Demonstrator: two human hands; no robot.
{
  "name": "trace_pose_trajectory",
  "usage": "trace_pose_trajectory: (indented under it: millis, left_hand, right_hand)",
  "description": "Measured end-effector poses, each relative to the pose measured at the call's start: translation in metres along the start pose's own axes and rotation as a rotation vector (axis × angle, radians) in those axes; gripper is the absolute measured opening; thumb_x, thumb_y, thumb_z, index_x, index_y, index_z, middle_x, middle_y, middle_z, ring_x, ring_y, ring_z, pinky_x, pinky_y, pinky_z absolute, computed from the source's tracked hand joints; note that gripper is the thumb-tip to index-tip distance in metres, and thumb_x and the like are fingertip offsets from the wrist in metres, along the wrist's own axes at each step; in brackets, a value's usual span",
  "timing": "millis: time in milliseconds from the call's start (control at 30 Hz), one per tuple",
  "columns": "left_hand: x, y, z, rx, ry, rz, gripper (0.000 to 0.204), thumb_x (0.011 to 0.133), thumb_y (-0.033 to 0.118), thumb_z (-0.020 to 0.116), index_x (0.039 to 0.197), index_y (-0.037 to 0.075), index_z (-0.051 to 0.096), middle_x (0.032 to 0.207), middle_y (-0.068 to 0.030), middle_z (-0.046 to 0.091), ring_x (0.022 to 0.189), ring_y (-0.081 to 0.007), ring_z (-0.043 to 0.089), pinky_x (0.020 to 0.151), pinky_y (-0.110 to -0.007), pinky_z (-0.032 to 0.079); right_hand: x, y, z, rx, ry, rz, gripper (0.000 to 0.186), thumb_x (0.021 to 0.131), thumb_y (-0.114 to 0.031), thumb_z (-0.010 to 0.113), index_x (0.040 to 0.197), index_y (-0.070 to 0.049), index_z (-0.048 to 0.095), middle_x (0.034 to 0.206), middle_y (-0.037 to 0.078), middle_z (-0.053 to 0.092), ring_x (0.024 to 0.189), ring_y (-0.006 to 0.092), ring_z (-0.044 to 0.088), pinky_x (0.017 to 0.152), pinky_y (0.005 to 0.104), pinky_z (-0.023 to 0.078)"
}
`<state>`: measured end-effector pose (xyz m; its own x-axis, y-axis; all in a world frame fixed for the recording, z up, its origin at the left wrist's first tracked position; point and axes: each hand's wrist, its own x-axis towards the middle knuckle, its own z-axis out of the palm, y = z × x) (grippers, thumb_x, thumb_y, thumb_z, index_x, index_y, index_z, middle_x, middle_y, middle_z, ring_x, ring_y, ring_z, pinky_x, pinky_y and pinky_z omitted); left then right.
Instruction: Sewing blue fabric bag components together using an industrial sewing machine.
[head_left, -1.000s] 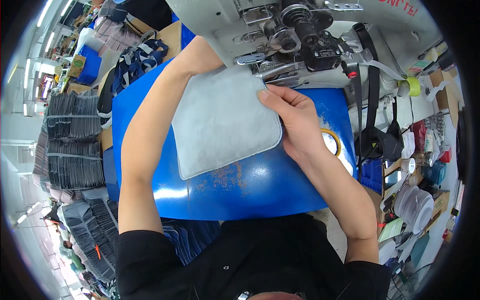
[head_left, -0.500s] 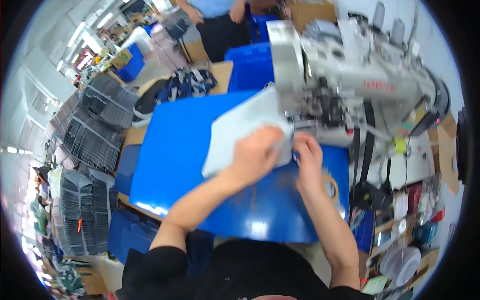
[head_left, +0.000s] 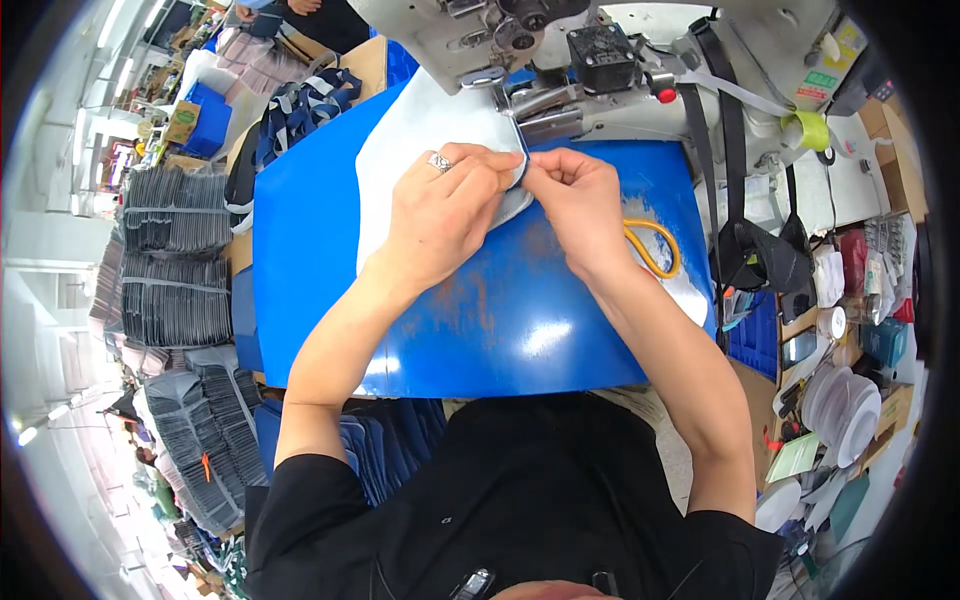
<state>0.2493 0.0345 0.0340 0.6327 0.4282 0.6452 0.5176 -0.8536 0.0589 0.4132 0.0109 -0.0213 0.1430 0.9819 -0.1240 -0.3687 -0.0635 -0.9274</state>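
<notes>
A light grey fabric panel (head_left: 392,140) lies on the blue work table (head_left: 310,250), its right edge trimmed with dark binding (head_left: 524,165). The panel's upper edge reaches the foot area of an industrial sewing machine (head_left: 540,50). My left hand (head_left: 445,210), with a ring on one finger, presses on the panel and pinches its bound edge. Close beside it, my right hand (head_left: 583,205) is closed, thumb against fingers, at the same edge. The fingertips of both hands nearly meet there.
A yellow ring-shaped band (head_left: 655,250) lies on the table's right side. Strapped stacks of dark panels (head_left: 175,260) stand at left. Black straps (head_left: 733,150) hang below the machine. Spools (head_left: 840,410) crowd the shelf at right. Another person's hands (head_left: 300,6) show at the far edge.
The view has shifted, so the machine sits higher in it. My left hand has moved beside my right at the panel's edge, and its fingers now show sharply.
</notes>
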Motion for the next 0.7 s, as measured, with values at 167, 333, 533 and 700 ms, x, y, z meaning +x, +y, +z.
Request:
trace_pose_trajectory:
  millis: [167,333,533,700]
  left_hand:
    - [0.018,-0.011,-0.008,-0.053,-0.095,-0.121,0.020,0.078,-0.004,0.074,0.096,0.004,0.070,0.102,-0.0052,0.077,0.095,-0.0265,0.072,0.074,-0.037,0.055]
    - [-0.025,0.034,0.003,-0.193,0.068,-0.030,0.033,0.082,-0.009,0.074,0.113,0.000,0.068,0.121,-0.0198,0.074,0.118,-0.0358,0.070,0.099,-0.039,0.056]
    - [-0.063,-0.010,-0.004,-0.250,-0.275,-0.864,0.060,0.084,0.001,0.080,0.141,0.002,0.061,0.089,-0.0100,0.068,0.080,-0.0187,0.065,0.076,-0.030,0.054]
    - [-0.013,0.045,-0.028,-0.113,-0.438,-0.261,0.042,0.078,-0.004,0.069,0.117,0.010,0.074,0.081,-0.0084,0.059,0.070,-0.0281,0.062,0.065,-0.038,0.053]
  right_hand:
    - [0.015,-0.004,0.014,0.127,0.059,-0.010,0.016,0.084,-0.008,0.079,0.093,0.005,0.077,0.077,0.000,0.071,0.065,0.0036,0.057,0.058,0.0218,0.042]
    - [0.027,-0.006,0.022,0.149,0.147,-0.026,0.015,0.083,-0.009,0.080,0.088,0.005,0.078,0.078,0.007,0.075,0.066,0.0070,0.064,0.059,0.0232,0.048]
    - [0.024,-0.022,0.032,0.074,0.157,0.044,0.017,0.078,-0.008,0.081,0.087,0.006,0.077,0.077,0.010,0.075,0.056,0.0152,0.069,0.054,0.0290,0.054]
    - [0.028,-0.013,0.023,-0.418,0.053,0.009,0.029,0.079,-0.022,0.082,0.097,-0.001,0.073,0.083,0.003,0.071,0.069,0.0134,0.064,0.057,0.0303,0.053]
